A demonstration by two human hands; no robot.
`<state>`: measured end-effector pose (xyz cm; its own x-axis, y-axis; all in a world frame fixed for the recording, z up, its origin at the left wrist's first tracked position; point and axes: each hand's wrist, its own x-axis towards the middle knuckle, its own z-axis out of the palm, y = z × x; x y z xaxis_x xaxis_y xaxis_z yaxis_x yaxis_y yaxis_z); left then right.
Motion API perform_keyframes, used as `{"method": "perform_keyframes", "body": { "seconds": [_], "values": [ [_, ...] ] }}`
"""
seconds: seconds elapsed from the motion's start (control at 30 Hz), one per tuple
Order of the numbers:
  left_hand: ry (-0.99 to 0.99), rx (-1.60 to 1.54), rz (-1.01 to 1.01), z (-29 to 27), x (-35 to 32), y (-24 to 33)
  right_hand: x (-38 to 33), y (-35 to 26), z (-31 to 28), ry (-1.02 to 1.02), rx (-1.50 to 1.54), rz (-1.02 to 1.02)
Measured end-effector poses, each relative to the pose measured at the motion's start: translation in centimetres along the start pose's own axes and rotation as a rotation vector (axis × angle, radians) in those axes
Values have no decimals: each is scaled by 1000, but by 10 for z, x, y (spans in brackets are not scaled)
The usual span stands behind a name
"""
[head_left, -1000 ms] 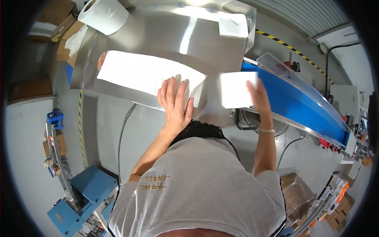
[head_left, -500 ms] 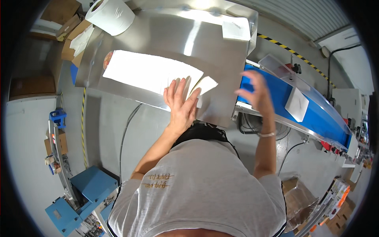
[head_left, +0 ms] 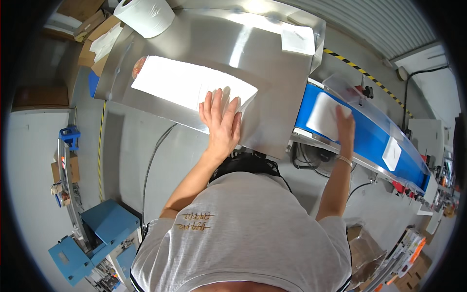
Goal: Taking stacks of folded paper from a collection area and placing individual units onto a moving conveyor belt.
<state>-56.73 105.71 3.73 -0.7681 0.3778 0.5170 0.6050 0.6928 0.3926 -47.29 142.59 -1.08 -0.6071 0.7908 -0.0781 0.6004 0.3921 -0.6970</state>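
Resting flat and open, the left hand [head_left: 221,121] is pressed on a white sheet stack [head_left: 192,83] on the steel desk [head_left: 272,63]. A white folded sheet [head_left: 323,116] on the blue conveyor belt [head_left: 369,138] is touched by the open right hand [head_left: 344,124]; another white piece [head_left: 392,153] is seen farther along.

Grey concrete floor [head_left: 131,146] with yellow-black hazard tape [head_left: 362,73], blue machine [head_left: 104,233], cardboard boxes [head_left: 80,12] around.

Bare steel table [head_left: 272,63] between paper stack [head_left: 189,85] and small sheet [head_left: 297,39]: room to pass. Paper roll [head_left: 146,14] blocks far left corner. Clear guard [head_left: 374,112] walls belt's [head_left: 365,138] far side.
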Motion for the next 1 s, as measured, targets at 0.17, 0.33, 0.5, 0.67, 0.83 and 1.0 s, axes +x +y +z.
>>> {"method": "perform_keyframes", "body": {
  "seconds": [0.17,0.33,0.5,0.67,0.83,1.0],
  "values": [
    [16,-38,23,2,-6,-2,-16,-21,-24,466,-828,28],
    [-19,-109,27,-5,-4,0,-69,-129,35,-569,190,-638],
    [-70,-128,23,-10,10,3,-58,-119,109,-490,309,-1036],
    [-13,-34,-63,-11,7,-17,-33,-50,57,-321,263,-179],
    [-9,-2,-7,-8,6,-16,20,49,-9,260,-188,-71],
    [-20,-75,-4,-9,5,-12,-9,-24,5,149,-234,-564]
  ]
}}
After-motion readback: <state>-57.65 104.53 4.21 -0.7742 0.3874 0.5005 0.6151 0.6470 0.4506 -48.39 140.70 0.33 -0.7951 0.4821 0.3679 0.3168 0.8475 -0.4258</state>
